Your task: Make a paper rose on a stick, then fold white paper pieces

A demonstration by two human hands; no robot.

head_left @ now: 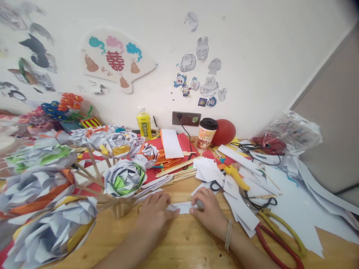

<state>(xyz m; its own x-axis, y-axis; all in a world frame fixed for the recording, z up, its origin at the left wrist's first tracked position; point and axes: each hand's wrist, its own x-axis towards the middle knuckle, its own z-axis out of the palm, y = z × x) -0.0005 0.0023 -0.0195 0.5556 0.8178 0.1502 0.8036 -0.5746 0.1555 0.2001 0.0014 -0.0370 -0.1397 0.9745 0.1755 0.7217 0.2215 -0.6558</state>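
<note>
A small white paper strip [183,207] lies low over the wooden table between my hands. My left hand [155,212] grips its left end, thumb against the paper's edge and fingers curled on top. At the other end, my right hand [208,210] pinches the strip between thumb and bent fingers; a bracelet circles that wrist. The paper under my fingers is hidden. Just left of my left hand stands a white paper flower [125,178] with green strips. Beyond my right hand lie loose white paper pieces [208,170] and a dark scissor handle [215,186].
Several more paper flowers [49,228] crowd the left side. Wooden sticks [179,173], a yellow glue gun [236,177] and red-and-yellow-handled scissors [280,239] lie around. A drink bottle [144,124], a lidded cup [206,135] and a red balloon [225,132] stand by the wall.
</note>
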